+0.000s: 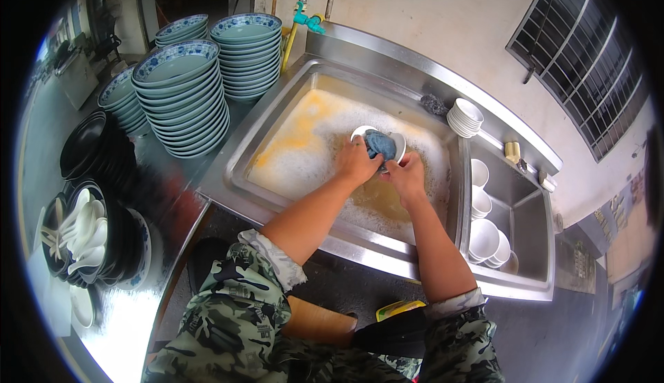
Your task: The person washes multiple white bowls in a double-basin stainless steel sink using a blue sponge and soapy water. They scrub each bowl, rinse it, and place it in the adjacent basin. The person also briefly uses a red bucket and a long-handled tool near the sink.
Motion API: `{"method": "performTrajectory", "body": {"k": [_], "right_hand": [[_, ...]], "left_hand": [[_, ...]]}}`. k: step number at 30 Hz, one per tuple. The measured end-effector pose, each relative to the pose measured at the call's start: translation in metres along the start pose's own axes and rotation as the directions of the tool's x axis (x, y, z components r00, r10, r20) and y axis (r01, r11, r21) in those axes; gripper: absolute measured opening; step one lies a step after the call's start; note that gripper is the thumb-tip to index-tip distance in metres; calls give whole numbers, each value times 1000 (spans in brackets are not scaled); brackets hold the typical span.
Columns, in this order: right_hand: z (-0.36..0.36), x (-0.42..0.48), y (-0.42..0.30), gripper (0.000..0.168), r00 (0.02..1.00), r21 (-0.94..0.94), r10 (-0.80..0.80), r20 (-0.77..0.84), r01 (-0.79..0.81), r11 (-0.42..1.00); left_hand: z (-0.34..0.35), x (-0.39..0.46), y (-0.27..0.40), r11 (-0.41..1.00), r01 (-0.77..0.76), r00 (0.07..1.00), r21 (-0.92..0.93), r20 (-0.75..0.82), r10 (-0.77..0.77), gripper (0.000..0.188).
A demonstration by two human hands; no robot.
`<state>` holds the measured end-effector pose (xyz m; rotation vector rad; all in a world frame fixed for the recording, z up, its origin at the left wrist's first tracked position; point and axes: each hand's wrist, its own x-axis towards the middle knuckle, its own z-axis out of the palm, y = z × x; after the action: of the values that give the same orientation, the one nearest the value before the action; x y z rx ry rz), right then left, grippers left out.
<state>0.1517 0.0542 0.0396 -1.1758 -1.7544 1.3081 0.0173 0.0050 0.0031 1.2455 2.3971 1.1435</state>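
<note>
Over the soapy water of the large stainless steel sink basin (290, 149), my left hand (358, 160) grips a white bowl (399, 145) and a blue-grey cloth (381, 147) bunched inside it. My right hand (406, 175) holds the near right edge of the bowl and touches the cloth's lower end. A second white rim shows at the left of the cloth; whether it belongs to another bowl I cannot tell. White and orange-tinted foam covers much of the brownish water around both hands.
Tall stacks of blue-rimmed bowls (179, 92), black bowls (83, 147) and white spoons (85, 227) stand on the left metal table. White bowls (484, 239) line the smaller right basin. Small white dishes (465, 117) and a dark scouring pad (433, 105) rest on the ledge; a teal tap (308, 19) is behind.
</note>
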Motion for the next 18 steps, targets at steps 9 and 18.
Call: {"method": "performTrajectory", "body": {"k": [9,18], "right_hand": [[1,2,0,22,992,58,-89,-90,95,994],[-20,14,9,22,987,304,-133,-95,156,940]], "left_hand": [[12,19,-20,992,67,991,-110,-111,-79,54],[20,32,-36,938,305,947,-167,156,-280,46]]}}
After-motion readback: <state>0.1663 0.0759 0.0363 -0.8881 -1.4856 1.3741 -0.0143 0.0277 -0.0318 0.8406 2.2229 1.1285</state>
